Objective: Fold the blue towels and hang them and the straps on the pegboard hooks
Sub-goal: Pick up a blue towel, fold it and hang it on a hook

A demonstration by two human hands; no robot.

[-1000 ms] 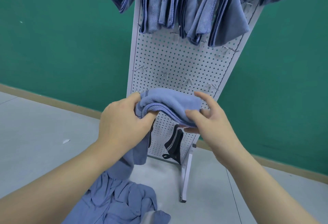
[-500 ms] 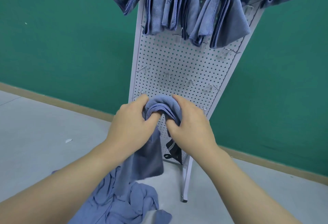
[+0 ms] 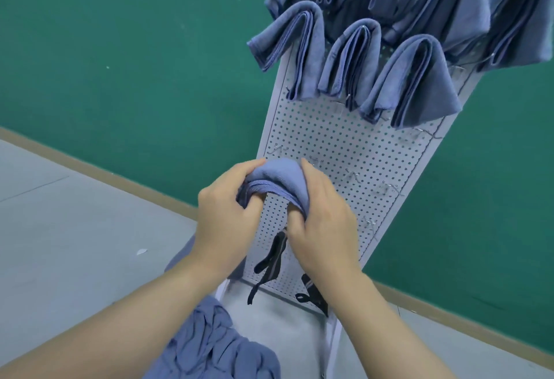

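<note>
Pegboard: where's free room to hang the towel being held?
Free: the pegboard middle band, bare hooks between the hung towels above and the black straps below. Crowded: the top rows. Both hands grip the folded towel at that band's left.

Bare forearms, no sleeves, no gloves

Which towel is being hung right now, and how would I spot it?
Find the white pegboard against the green wall. Folded towels hang along its top; lower down, at mid-board, one blue towel arches between the left hand and right hand. It alone is held by hands.
</note>
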